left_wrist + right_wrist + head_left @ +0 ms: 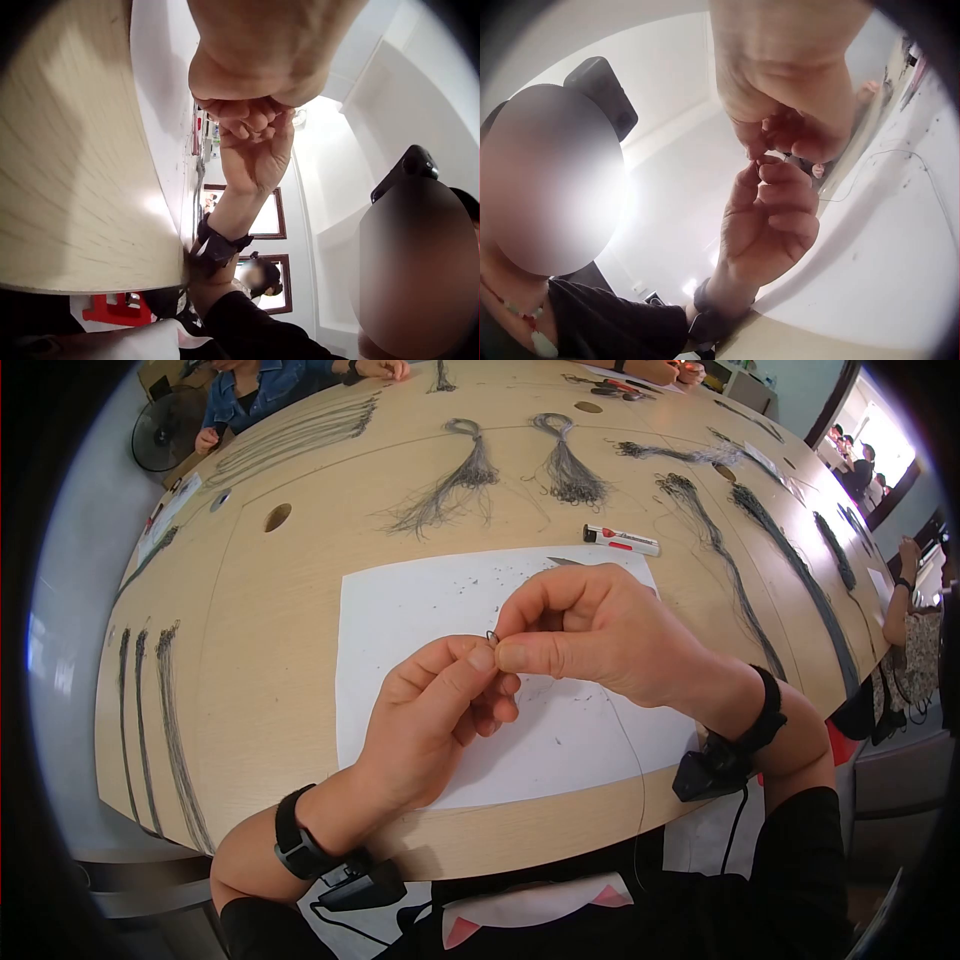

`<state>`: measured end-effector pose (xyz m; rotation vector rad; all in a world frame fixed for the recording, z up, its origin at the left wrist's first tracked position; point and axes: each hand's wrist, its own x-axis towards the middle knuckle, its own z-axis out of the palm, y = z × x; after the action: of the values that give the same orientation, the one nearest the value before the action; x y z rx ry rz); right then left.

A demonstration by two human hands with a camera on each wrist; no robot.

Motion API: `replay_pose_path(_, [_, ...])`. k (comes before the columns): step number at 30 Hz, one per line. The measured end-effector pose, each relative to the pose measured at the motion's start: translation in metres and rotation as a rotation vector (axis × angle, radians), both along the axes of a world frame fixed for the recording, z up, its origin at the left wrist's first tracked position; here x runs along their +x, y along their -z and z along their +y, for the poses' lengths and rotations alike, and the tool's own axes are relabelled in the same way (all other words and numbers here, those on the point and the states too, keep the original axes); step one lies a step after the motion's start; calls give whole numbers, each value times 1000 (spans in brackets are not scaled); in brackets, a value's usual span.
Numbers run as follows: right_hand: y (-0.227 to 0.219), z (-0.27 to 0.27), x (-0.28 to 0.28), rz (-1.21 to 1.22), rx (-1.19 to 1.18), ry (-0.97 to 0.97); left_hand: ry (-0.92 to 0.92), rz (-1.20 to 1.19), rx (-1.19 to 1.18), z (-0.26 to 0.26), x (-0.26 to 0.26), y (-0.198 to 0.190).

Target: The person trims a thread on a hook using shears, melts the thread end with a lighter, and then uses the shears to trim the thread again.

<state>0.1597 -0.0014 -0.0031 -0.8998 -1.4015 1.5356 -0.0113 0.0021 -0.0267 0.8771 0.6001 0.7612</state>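
In the head view, a small dark curved hook (491,636) pokes up between the fingertips of both hands, above a white sheet of paper (400,740). My left hand (425,695) pinches it between thumb and index finger, the other fingers curled below. Close against it, the thumb and index finger of my right hand (610,635) pinch thin line right beside the hook; the fingertips hide the exact grip. A fine dark line (636,760) trails from under the hands across the paper and over the table's near edge. The right wrist view shows this line (885,152) too.
Dark specks and clippings dot the paper. A white marker-like tube (620,540) lies at its far edge. Looped bundles of line (470,470) are behind it, long bundles (790,560) to the right, and thin bundles (175,720) to the left. Other people sit around the table (260,600).
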Motion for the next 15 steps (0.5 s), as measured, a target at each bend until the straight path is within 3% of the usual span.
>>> replay_pose_path(11, [-10,-3,6,-276,24,18,-59,69,151,0,2,3])
replay_pose_path(15, [-10,-3,3,-184,0,58,-56,58,125,1,-1,2])
